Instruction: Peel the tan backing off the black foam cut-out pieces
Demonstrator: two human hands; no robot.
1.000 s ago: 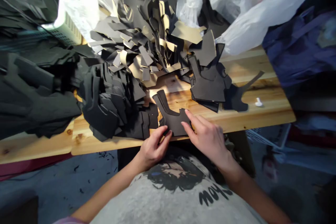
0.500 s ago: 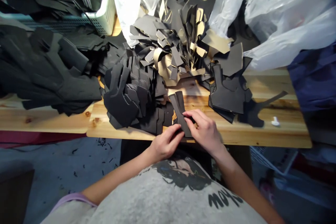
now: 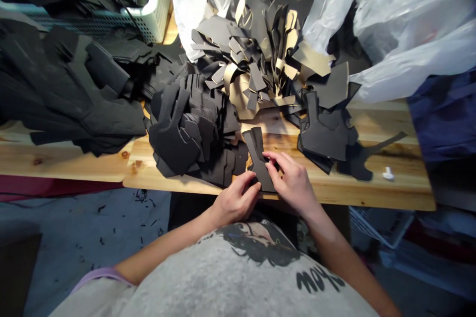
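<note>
A black foam piece [image 3: 261, 171], narrow at its far end and wider toward me, lies at the table's front edge. My left hand [image 3: 237, 198] pinches its near left side between thumb and fingers. On its right edge, the thumb and fingers of my right hand [image 3: 292, 178] are closed in a pinch. Just left of it rises a pile of black cut foam pieces [image 3: 178, 133], overlapping one another. A smaller stack of black foam pieces [image 3: 325, 131] sits to the right of my right hand.
Black and tan offcuts [image 3: 256, 69] spill from a clear plastic bag [image 3: 405, 25] at the back. A pale basket [image 3: 158, 15] of black sheets stands back left, with more black pieces [image 3: 67, 94] before it. A small white object [image 3: 388, 174] lies on the wooden table [image 3: 401, 193] at right.
The camera view has shifted slightly, so the table's contents sit a little differently in the frame. Both hands keep their pinch on the black foam piece, with hardly any movement.
</note>
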